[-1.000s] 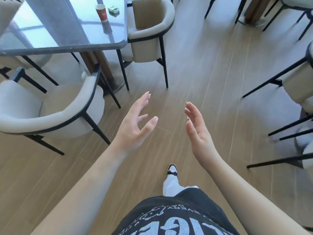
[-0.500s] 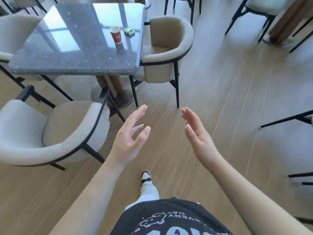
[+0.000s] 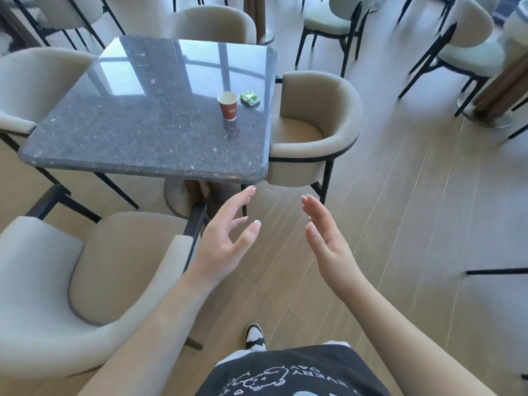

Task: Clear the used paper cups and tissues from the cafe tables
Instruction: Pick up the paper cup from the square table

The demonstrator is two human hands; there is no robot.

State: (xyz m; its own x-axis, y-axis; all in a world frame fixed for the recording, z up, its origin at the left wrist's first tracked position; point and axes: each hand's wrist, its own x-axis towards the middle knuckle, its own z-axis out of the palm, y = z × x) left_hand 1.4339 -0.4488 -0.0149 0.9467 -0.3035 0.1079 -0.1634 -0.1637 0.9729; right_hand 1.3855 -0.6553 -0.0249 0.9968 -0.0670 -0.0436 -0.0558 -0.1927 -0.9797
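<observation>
A red paper cup [image 3: 228,106] stands upright near the right edge of a dark speckled stone table [image 3: 137,132]. Just to its right lies a small green tissue pack [image 3: 250,98]. My left hand [image 3: 225,238] and my right hand [image 3: 328,238] hover over the wooden floor in front of the table's near right corner, palms facing each other, fingers spread, both empty. Neither hand touches the table or the cup.
Beige armchairs with black legs ring the table: one [image 3: 311,130] at its right side, one [image 3: 94,281] at the near left by my left forearm, others at the left and back. More chairs and a table base [image 3: 485,112] stand at the far right.
The view has closed in on the table, so the cup and the tissue pack now sit nearer and lower in the frame. Both hands stay open in the same pose.
</observation>
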